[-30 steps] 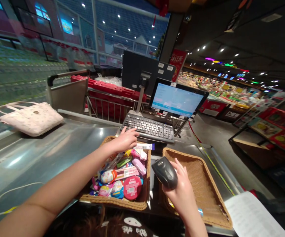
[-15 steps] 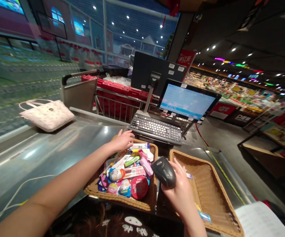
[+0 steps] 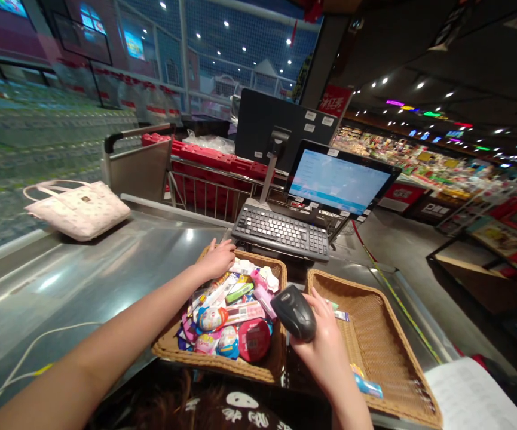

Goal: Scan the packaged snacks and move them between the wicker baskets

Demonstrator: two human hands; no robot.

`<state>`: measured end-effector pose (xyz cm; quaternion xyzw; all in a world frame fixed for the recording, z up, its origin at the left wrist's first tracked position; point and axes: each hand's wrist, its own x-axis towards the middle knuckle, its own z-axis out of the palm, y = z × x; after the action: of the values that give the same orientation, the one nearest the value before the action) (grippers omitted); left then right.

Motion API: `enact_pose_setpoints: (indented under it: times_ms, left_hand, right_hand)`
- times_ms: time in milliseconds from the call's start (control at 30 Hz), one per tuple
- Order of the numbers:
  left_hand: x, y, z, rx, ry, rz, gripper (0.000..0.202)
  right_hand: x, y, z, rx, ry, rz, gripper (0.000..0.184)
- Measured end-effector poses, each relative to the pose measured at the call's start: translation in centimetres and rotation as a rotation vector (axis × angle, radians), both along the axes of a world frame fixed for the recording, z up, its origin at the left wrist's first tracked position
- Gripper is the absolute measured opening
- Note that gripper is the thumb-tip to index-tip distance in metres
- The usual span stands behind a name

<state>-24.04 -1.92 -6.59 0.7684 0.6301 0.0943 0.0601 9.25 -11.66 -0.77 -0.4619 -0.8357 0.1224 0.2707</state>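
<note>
My right hand (image 3: 325,340) is wrapped round a black barcode scanner (image 3: 294,313), held above the gap between two wicker baskets. Beyond it, my left hand (image 3: 219,260) lies over the far left corner of the left basket (image 3: 222,360), fingers stretched out towards the keyboard. I see nothing held in that hand, though its underside is hidden. Small packaged goods fill the left basket, among them a round red container (image 3: 253,339), egg-shaped packs (image 3: 211,318) and a green item (image 3: 239,292). A few items, including a blue tube (image 3: 368,387), lie in the right basket (image 3: 386,340).
A keyboard (image 3: 280,232) and a lit monitor (image 3: 336,182) stand behind the baskets. On the metal counter (image 3: 150,254) at left sit a pale handbag (image 3: 81,212) and a white cable (image 3: 29,352). Papers (image 3: 473,394) lie at right; a trolley (image 3: 199,197) stands beyond.
My left hand has shifted slightly left. The packs beside it at the back of the left basket lie differently. The scanner has moved a little left in my right hand.
</note>
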Motion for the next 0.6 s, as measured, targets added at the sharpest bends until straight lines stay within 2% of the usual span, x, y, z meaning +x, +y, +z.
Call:
enact_pose_setpoints:
  times_ms: [133,300,467,600]
  left_hand:
    - [0.5,0.1,0.2,0.034,0.006,-0.01,0.019]
    - [3.0,0.3,2.1,0.065,-0.011,-0.096,0.019]
    - [7.4,0.8,3.7,0.096,-0.054,-0.229,0.014]
    - [12.3,1.7,4.5,0.105,-0.078,-0.362,0.012]
  right_hand:
    - [0.4,0.1,-0.2,-0.002,0.025,-0.006,0.045]
    - [1.4,0.1,-0.6,0.005,0.022,-0.048,0.045]
    - [4.0,-0.1,-1.2,-0.038,0.021,-0.104,0.049]
    - [6.8,-0.6,-1.4,-0.076,0.023,-0.192,0.056]
